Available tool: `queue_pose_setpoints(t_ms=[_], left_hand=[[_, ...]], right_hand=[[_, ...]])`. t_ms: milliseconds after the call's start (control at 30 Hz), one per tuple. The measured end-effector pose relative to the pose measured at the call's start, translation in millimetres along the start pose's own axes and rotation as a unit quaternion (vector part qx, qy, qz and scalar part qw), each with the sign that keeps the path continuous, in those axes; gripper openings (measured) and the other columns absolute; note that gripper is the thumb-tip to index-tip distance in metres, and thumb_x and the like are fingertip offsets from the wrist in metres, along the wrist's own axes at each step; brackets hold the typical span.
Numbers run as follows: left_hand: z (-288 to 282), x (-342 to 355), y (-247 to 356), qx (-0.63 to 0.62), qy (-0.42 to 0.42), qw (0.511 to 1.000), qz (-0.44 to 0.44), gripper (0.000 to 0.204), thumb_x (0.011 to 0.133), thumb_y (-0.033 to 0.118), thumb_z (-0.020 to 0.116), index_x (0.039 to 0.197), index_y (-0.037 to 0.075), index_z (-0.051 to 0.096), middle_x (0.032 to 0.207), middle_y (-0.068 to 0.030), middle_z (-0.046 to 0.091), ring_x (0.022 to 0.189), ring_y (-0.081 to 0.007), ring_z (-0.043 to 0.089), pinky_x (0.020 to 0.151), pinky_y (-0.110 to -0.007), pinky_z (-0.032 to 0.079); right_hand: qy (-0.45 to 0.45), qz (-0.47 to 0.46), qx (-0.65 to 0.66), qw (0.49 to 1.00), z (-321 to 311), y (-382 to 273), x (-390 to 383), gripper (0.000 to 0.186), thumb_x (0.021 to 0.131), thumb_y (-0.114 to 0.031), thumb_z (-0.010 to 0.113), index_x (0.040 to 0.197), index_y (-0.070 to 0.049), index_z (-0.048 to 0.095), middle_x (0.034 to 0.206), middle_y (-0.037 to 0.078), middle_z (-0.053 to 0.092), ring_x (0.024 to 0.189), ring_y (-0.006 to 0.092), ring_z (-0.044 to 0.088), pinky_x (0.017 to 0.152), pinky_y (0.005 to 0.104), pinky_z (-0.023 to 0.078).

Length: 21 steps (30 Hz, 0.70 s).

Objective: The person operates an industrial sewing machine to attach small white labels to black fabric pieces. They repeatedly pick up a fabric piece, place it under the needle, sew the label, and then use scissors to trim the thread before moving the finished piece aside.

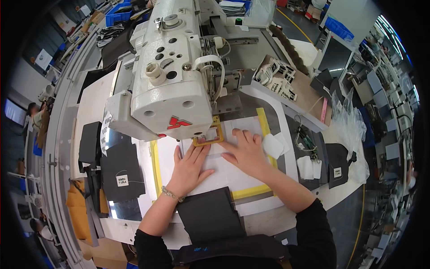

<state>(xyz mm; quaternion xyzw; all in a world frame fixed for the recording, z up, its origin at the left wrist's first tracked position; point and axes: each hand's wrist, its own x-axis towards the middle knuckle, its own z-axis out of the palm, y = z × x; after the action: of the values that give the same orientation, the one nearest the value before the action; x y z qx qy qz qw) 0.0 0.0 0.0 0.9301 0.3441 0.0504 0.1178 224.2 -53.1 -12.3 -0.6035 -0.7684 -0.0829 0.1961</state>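
Beneath the large white sewing machine head (172, 89), a white sheet (215, 175) edged with yellow tape (253, 192) lies flat on the work surface. My left hand (190, 168) rests on this sheet, fingers stretched out, their tips beside the small yellow rectangular clamp frame (220, 132) under the machine. On the clamp's other side lies my right hand (246, 154), fingers spread, its index finger pointing at the frame. Neither hand grips anything. What sits inside the clamp is too small to make out. A stack of dark fabric pieces (210, 215) lies at the near edge, by my left wrist.
Left of the sheet is a dark fabric piece (120, 166) with a white label. A cardboard box (309, 96) of labels stands at the back right. Nearby are small tools (306, 140), white scraps (274, 145), another labelled dark piece (338, 168) and clear plastic (351, 123).
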Motion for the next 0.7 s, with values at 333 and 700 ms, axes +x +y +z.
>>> queue_pose_setpoints(t_ms=[333, 700], left_hand=[[9.0, -3.3, -1.1, 0.016, 0.038, 0.999, -0.004, 0.077, 0.087, 0.048, 0.060, 0.148, 0.009, 0.034, 0.150, -0.0119, 0.036, 0.144, -0.0266, 0.027, 0.110, -0.063, 0.013], [2.3, -12.0, 4.4, 0.043, 0.155, 0.986, 0.048, 0.061, 0.084, 0.038, 0.068, 0.131, 0.003, 0.052, 0.132, -0.0157, 0.054, 0.124, -0.0300, 0.050, 0.104, -0.045, 0.035]], right_hand=[[0.012, 0.007, -0.015, 1.000, 5.2, -2.5, 1.1, 0.037, 0.083, -0.042, 0.067, 0.118, -0.030, 0.064, 0.116, 0.007, 0.050, 0.103, 0.0235, 0.046, 0.078, 0.0401, 0.032], [0.035, 0.004, -0.009, 0.999, 5.0, -2.2, 1.1, 0.033, 0.081, -0.041, 0.069, 0.112, -0.029, 0.066, 0.113, 0.005, 0.051, 0.102, 0.0224, 0.046, 0.077, 0.0392, 0.032]])
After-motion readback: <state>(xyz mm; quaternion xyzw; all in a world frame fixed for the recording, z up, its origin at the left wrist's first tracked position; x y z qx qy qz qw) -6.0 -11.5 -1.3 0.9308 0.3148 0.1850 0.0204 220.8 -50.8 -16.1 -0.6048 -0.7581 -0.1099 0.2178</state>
